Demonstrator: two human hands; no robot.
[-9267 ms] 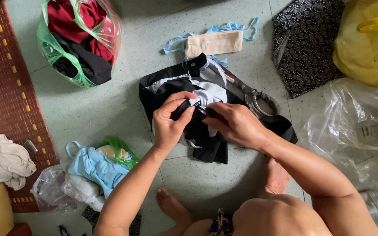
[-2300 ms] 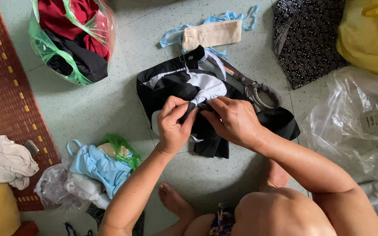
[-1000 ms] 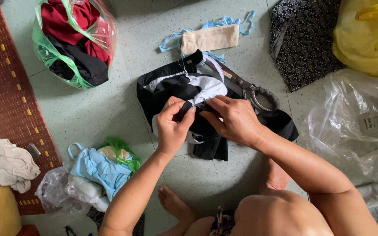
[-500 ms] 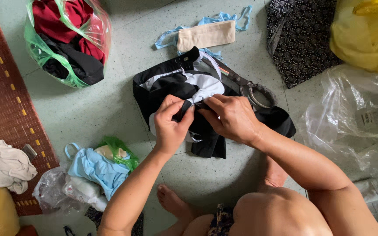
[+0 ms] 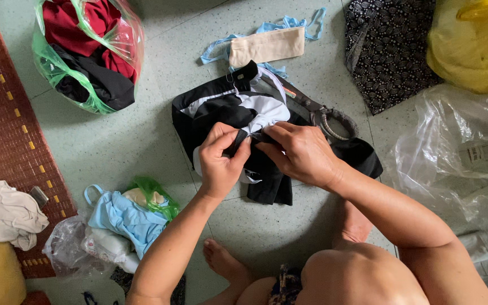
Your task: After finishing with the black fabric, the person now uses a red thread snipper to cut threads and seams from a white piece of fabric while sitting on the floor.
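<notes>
Both hands pinch a fold of the black-and-white fabric garment [image 5: 238, 121] lying mid-floor: left hand [image 5: 219, 164] closed on a dark strip, right hand [image 5: 303, 152] gripping beside it. Best keep the pinches close, cloth taut, clear of the grey-handled scissors [image 5: 326, 116] just beyond.

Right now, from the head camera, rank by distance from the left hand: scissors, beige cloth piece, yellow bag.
From the left hand:
1. Scissors, just beyond the right hand, on the floor.
2. Beige cloth piece, above the black-and-white garment.
3. Yellow bag, far top-right corner.
</notes>
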